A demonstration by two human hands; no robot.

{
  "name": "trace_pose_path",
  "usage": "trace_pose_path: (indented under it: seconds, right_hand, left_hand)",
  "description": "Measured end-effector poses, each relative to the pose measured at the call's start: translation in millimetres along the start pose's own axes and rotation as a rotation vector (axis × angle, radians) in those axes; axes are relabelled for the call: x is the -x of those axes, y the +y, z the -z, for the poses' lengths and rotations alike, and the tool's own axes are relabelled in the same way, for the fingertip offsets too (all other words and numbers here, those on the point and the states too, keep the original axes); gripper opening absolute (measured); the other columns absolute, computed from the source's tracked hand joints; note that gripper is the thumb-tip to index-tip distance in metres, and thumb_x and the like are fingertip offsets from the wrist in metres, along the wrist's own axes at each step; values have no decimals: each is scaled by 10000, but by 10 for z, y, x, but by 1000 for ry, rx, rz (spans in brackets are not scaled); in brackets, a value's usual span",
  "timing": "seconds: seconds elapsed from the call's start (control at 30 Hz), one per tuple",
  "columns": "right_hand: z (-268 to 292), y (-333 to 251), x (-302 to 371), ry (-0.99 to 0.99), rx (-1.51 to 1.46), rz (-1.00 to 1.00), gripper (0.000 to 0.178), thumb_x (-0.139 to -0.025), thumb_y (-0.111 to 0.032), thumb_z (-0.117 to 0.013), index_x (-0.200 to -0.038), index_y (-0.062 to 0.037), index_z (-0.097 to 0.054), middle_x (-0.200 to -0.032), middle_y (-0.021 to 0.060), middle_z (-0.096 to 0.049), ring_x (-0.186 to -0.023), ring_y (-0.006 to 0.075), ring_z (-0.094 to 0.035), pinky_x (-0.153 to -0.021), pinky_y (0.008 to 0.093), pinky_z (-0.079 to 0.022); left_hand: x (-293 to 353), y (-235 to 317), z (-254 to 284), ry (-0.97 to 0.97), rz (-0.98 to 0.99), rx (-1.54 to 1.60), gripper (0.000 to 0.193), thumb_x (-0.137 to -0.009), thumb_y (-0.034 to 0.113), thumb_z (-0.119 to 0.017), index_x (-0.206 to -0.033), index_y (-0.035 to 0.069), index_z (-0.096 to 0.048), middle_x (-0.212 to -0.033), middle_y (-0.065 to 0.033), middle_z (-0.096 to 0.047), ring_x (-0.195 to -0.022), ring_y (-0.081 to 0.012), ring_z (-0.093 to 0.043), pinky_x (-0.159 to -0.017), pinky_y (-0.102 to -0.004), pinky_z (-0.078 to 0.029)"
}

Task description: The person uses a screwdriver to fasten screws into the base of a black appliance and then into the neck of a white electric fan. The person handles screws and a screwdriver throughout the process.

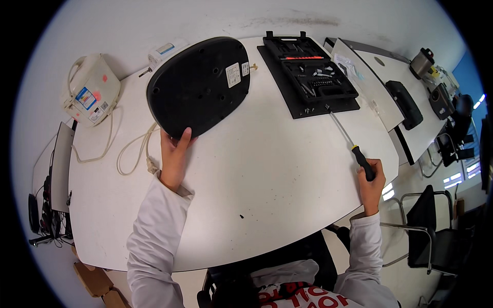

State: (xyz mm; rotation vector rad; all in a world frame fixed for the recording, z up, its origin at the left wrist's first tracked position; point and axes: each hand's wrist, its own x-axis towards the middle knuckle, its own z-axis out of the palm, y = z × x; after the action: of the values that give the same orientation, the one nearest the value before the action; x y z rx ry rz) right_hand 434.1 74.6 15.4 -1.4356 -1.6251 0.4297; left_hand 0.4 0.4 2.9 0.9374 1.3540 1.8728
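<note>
A white appliance lies tipped over on the table, its black oval underside [197, 87] facing me, with screw holes and two white labels. My left hand [174, 156] grips the near lower edge of this underside, thumb on its face and fingers behind. In my right hand [371, 185] is a screwdriver [363, 161] with a black and yellow handle. Its shaft points away from me, the tip at small screws [327, 107] on a black mat [303, 109]. Whether a screw clings to the tip, I cannot tell. More screws lie beside it on the mat.
An open black tool case [318, 77] with bits and sockets rests on the mat. A white rice cooker [92, 90] stands at the far left, and a cord with a plug [152, 165] lies near my left hand. Small dark specks dot the table [246, 179]. Chairs [429, 226] are at right.
</note>
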Motion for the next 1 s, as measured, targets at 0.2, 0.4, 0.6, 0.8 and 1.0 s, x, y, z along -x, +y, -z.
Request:
trace_pose_path:
  seconds: [0.2,0.4,0.6,0.8,1.0]
  right_hand:
    - [2,101,32,23,-129,27,175,-756,-5,-560,-928,4,-529,-716,43,-563,-648,83,-513,-627,213,-414]
    - [8,98,48,13,-148,27,178,-762,-2,-555,-937,1,-527,-708,35,-561,-643,80,-511,-630,212,-410]
    - [12,127,47,13,-138,33,172,-765,-3,-556,-935,1,-529,-695,31,-561,-644,78,-514,-628,211,-409]
    - [2,56,94,9,-172,40,178,-763,-4,-557,-938,0,-526,-699,31,-560,-644,78,-514,-622,210,-409]
    - [-54,-168,448,-43,-171,56,212,-736,-11,-581,-940,5,-524,-692,32,-545,-626,74,-475,-595,209,-394]
  left_hand:
    - [13,30,-22,-2,3,-3,459,-869,196,-614,-1242,81,-371,-1219,-55,-477,-1089,-166,-489,-899,-339,-435]
    - [7,25,-41,22,-10,31,426,-857,156,-627,-1197,73,-384,-1135,-42,-505,-999,-111,-508,-826,-267,-459]
    - [5,11,-38,22,-13,42,449,-848,175,-641,-1189,63,-371,-1139,-48,-496,-988,-113,-509,-823,-273,-461]
    - [56,-44,-81,259,-309,-210,522,-825,115,-634,-1237,33,-324,-1242,-117,-387,-1135,-200,-397,-894,-314,-422]
    - [322,535,-168,183,-824,-791,481,-805,38,-594,-1235,48,-378,-1297,-113,-337,-1052,-169,-421,-846,-284,-403]
